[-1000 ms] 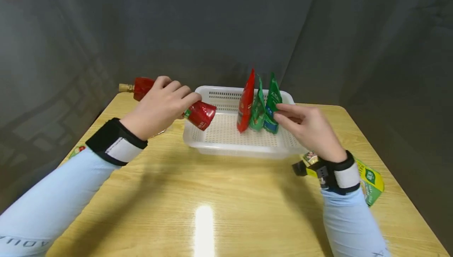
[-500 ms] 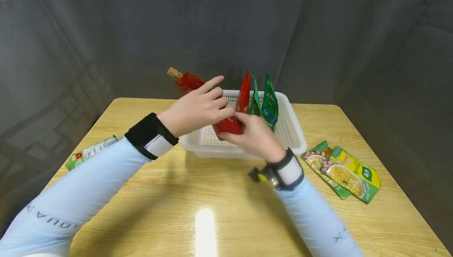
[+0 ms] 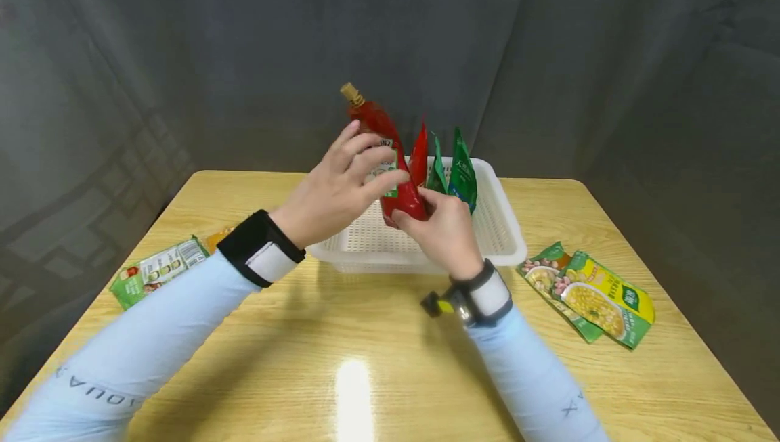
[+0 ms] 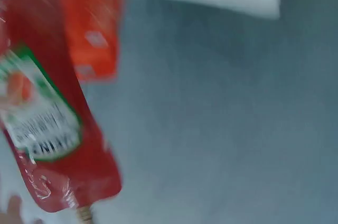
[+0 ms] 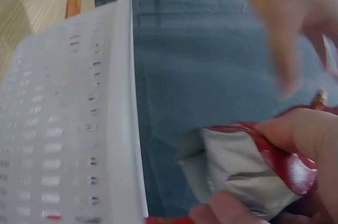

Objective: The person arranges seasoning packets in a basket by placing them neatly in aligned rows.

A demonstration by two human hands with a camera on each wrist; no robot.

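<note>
The red spouted pouch point(image 3: 390, 164) is held nearly upright over the white basket point(image 3: 506, 239), beside the standing sachets point(image 3: 447, 174). Its base is pinched by the right hand point(image 3: 447, 232); its labelled side is touched by the straight, spread fingers of the left hand point(image 3: 335, 191). It is judged soft, glossy and slippery, best taken near its stiffer base or neck. More packets point(image 3: 591, 296) lie on the bench point(image 3: 365, 361).

glossy red pouch point(image 3: 390, 164) — perforated plastic basket point(image 3: 506, 239)
</note>
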